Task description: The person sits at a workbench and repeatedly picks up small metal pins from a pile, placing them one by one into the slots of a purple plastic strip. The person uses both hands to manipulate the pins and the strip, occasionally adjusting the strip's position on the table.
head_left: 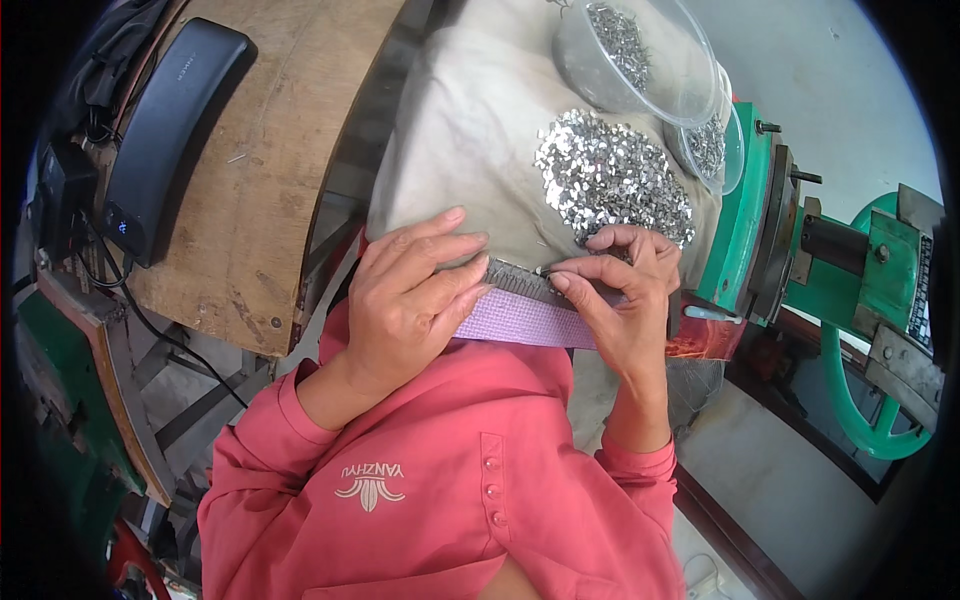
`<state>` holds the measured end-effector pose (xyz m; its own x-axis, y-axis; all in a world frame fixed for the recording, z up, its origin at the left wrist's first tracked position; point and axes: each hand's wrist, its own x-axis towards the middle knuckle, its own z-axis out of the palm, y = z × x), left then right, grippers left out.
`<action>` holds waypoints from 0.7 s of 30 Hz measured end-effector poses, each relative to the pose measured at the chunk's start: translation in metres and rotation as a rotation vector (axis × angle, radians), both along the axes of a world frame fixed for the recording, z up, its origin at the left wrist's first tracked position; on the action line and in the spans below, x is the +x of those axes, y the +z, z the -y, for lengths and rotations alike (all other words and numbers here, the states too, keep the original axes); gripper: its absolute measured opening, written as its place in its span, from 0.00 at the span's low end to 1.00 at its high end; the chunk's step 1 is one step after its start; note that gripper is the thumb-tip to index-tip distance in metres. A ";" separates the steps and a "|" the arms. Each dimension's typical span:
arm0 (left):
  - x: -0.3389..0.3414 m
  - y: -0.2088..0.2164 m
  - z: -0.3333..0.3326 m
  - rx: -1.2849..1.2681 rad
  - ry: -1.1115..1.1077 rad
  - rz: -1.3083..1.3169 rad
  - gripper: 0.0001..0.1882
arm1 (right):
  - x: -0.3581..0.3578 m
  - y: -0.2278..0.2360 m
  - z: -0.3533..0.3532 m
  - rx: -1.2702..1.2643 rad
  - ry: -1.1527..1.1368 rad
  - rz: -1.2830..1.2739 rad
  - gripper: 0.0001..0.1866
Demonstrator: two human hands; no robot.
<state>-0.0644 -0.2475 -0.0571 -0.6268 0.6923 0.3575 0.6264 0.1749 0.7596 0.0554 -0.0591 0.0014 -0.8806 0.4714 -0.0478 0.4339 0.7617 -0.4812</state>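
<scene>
A narrow, dark metal strip (528, 283) with a close row of thin ridges or pins lies along the near edge of a cloth-covered surface. My left hand (405, 300) is closed at its left end, thumb and fingertips drawn together on the strip. Over its right part, my right hand (632, 285) has thumb and forefinger pinched together; whatever they hold is too small to make out. A heap of small shiny metal pieces (610, 180) lies just beyond my right hand. Purple woven cloth (525, 318) shows on the near side of the strip.
Clear plastic tubs (565, 65) holding small metal parts stand at the far right of the pale cloth (450, 130). A green machine (845, 280) with a handwheel is to the right. On the left, a wooden board (270, 130) carries a black power bank (165, 140) with a cable.
</scene>
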 end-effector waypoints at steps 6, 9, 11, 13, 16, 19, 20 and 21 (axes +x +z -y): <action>0.000 0.000 0.000 -0.001 -0.003 0.006 0.12 | -0.010 0.002 0.004 -0.031 0.028 -0.002 0.09; 0.000 -0.001 0.000 0.002 0.004 0.002 0.12 | -0.016 0.002 0.009 0.020 0.065 0.001 0.10; 0.000 -0.001 0.000 0.006 0.004 0.006 0.12 | -0.018 0.001 0.011 0.036 0.065 0.011 0.10; 0.000 0.000 0.000 0.011 0.000 0.010 0.12 | -0.018 0.001 0.011 0.014 0.052 0.012 0.10; 0.000 0.000 0.000 0.012 -0.003 0.014 0.12 | -0.017 -0.001 0.009 -0.010 0.052 0.006 0.09; 0.000 0.000 0.000 0.012 -0.002 0.010 0.12 | -0.014 0.001 0.003 -0.064 0.013 -0.009 0.08; -0.001 0.000 0.000 0.011 -0.004 0.010 0.12 | -0.012 0.002 0.000 -0.086 -0.010 -0.015 0.08; -0.001 0.000 0.000 0.011 -0.006 0.011 0.12 | -0.009 0.003 -0.003 -0.052 -0.003 -0.021 0.07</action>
